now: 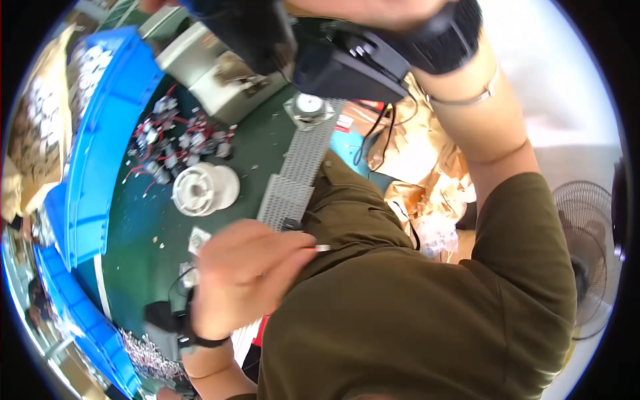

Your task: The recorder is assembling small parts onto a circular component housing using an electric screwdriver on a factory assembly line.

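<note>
My left hand [250,273] is closed, thumb and fingers pinched on a small white connector [323,248] with a bit of red wire. It hovers by the table's edge, in front of my olive shirt, and is slightly blurred. My right hand [373,9] shows only in part at the top edge; its fingers are cut off or hidden behind a black wrist-worn device [353,70]. Another black device [163,327] is strapped to my left wrist. Beyond my left hand lies a white plastic spool [207,189], with a heap of red-wired small parts [180,140] behind it.
Blue bins [100,153] line the left side of the green table [143,240], one with white parts. A grey metal machine [220,73] stands at the back. A perforated metal strip [293,167] runs along the table edge. Brown paper [427,173] and a fan [583,260] are on the right.
</note>
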`<state>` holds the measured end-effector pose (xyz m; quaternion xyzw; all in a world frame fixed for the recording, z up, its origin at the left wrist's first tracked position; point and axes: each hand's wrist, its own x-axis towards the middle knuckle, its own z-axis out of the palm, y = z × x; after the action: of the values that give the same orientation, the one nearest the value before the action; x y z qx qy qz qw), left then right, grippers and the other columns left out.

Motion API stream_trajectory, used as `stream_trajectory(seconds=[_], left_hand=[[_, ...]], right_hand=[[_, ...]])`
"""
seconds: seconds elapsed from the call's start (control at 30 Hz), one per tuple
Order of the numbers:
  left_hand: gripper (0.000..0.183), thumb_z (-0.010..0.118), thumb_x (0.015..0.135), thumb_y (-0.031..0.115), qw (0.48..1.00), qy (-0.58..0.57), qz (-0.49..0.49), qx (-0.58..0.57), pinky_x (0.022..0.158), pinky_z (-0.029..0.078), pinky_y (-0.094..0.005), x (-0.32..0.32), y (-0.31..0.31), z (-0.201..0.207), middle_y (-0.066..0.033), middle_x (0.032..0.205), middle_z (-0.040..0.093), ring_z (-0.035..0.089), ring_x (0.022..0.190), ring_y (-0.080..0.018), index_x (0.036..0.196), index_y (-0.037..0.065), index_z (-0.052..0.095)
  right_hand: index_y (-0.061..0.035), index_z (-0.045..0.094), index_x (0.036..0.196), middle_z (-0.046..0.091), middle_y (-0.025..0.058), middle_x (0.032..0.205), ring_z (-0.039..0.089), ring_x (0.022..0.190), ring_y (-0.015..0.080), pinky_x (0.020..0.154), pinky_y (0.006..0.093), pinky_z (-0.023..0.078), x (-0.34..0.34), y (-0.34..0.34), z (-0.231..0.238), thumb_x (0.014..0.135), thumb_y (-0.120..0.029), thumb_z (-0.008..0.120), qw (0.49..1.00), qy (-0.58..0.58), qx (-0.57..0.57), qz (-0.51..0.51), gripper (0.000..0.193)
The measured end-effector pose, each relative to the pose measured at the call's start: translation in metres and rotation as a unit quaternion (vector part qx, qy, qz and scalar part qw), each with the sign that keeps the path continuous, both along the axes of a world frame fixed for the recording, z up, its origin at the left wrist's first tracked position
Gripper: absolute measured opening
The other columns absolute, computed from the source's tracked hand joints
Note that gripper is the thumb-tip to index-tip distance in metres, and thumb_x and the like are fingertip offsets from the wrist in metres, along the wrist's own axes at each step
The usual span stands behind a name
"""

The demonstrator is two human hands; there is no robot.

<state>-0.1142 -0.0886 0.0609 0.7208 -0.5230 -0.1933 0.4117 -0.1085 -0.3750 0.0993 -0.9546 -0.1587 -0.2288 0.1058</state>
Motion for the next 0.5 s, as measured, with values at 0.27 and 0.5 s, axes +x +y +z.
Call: stream_trajectory(seconds=[0.27,0.5], left_hand=[[0.022,0.059,0.081,0.02,0.955,0.261,-0.033,0.135,0.054,0.044,-0.0373,-0.072,-0.146,-0.103,-0.0173,0.062,0.058,0.059,0.057,-0.0302,0.074,0.0,0.065],[0.014,0.058,0.081,0.014,0.955,0.19,0.157,-0.166,0.056,0.047,-0.0336,-0.089,-0.322,-0.215,-0.0094,0.068,0.065,0.063,0.061,-0.0204,0.077,0.002,0.065]], right_hand=[[-0.0034,0.061,0.103,0.066,0.0072,0.093,0.063,0.086,0.0146,0.075,0.0242,0.052,-0.062,-0.063,-0.011,0.085,-0.01,0.055,0.999,-0.021,-0.006,-0.029,0.02],[-0.0022,0.06,0.101,0.065,0.0078,0.088,0.063,0.08,0.0146,0.072,0.0237,0.052,-0.094,-0.11,-0.009,0.086,-0.013,0.055,0.994,-0.092,0.051,-0.012,0.019]])
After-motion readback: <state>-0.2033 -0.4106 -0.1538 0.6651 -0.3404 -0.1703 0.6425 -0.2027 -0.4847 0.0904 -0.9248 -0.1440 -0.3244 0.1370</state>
